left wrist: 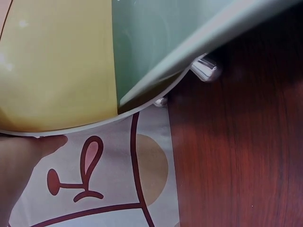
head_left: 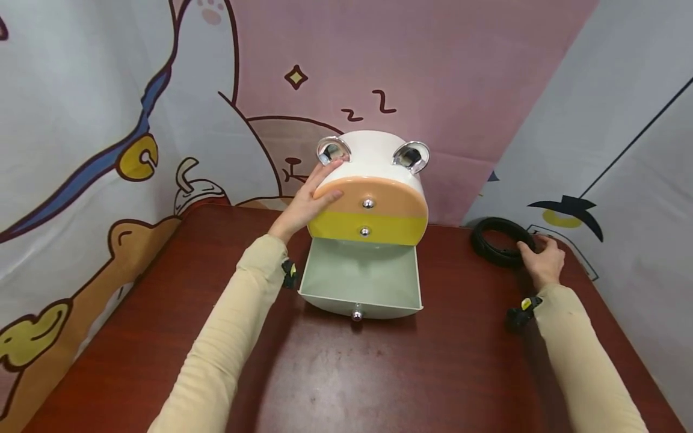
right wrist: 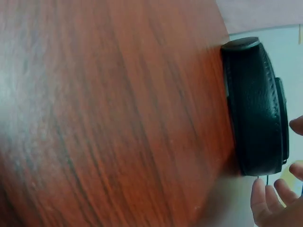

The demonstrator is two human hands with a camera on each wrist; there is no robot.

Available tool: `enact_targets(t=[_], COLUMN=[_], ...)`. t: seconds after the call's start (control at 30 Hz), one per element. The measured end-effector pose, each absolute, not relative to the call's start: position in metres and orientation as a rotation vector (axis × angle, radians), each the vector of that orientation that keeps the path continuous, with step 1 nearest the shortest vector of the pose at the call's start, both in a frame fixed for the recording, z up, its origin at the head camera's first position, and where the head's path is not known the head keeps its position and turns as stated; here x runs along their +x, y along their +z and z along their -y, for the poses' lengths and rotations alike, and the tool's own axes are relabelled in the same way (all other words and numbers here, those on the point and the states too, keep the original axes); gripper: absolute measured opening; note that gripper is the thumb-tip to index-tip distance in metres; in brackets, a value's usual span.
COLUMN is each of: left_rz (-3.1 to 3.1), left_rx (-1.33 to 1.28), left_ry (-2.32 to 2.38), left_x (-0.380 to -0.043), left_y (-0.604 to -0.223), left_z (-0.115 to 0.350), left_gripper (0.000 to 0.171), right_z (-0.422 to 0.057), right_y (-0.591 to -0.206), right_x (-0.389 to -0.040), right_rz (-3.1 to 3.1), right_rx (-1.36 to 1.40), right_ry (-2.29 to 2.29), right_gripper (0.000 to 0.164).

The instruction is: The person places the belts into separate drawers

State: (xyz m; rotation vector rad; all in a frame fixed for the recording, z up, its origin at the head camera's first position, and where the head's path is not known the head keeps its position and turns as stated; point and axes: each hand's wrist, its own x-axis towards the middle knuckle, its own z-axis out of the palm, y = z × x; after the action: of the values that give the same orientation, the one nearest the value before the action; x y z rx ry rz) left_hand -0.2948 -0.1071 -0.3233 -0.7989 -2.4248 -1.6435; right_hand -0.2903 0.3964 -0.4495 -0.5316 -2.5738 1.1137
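Observation:
A small round-topped drawer box with two shiny ear-like rings stands on the table, banded white, orange and yellow. Its pale green bottom drawer is pulled out, with nothing inside. My left hand rests against the box's upper left side, thumb on the orange front and fingers reaching up by the left ring. A coiled black leather belt lies at the right. Beside its right edge is my right hand, fingers loosely bent; in the right wrist view the fingertips are right at the belt's edge.
The reddish-brown wooden table carries the box and belt. Cartoon-printed cloth hangs close behind and along both sides. Round silver knobs stick out from the drawers, the lowest knob farthest forward.

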Motion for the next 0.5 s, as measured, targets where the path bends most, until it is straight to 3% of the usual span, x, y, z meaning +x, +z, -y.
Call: enact_targets(t=[0.5], left_rz=[2.436], left_rx=[-0.791], left_ry=[-1.611], left_x=[-0.2951], left_y=[-0.3243], left_z=[0.1084], left_gripper=[0.059], right_z=[-0.3992], right_y=[-0.4566], right_x=[-0.295], right_rz=[2.646], right_rx=[-0.603], right_ry=[1.181], right_gripper=[0.065])
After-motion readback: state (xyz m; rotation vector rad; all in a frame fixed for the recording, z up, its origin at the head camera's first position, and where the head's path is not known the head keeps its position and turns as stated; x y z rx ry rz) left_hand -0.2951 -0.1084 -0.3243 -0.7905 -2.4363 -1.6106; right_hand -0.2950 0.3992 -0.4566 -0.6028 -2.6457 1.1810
